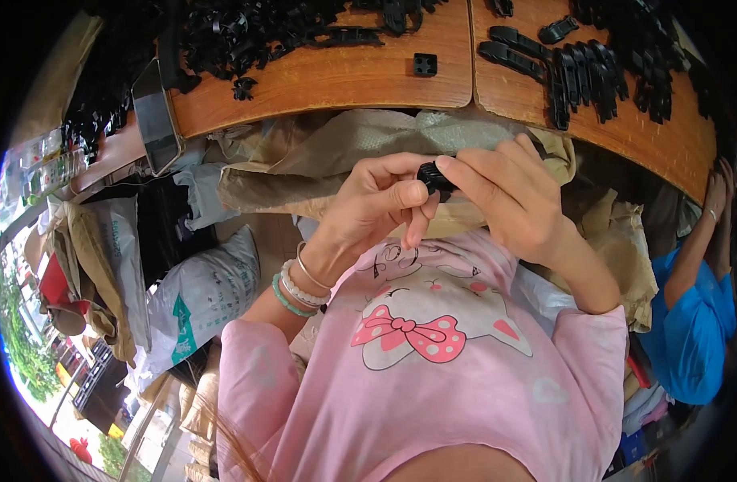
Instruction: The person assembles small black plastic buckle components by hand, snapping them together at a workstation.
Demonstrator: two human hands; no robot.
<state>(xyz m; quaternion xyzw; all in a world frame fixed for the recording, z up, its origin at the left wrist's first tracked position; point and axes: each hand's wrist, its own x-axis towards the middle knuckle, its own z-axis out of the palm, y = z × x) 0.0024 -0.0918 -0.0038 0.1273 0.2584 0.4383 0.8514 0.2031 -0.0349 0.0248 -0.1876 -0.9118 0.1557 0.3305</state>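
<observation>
In front of my chest, short of the table's near edge, both hands meet at a small black ribbed plastic part (434,178). My left hand (384,193), with bracelets at its wrist, pinches the part between thumb and fingers. From the other side my right hand (505,193) grips it too, its thumb and fingertips pressed on the part's right end. The fingers cover much of it, so its exact kind cannot be made out. Beyond the hands, a small square black piece with holes (425,64) lies on the wooden table (320,84).
A heap of black plastic parts (240,36) covers the table's far left. Black buckle-like pieces (585,72) lie in a row at the right. A metal-framed stand (158,120) juts at the left edge. White sacks (208,297) stand below; a person in blue (690,313) is at right.
</observation>
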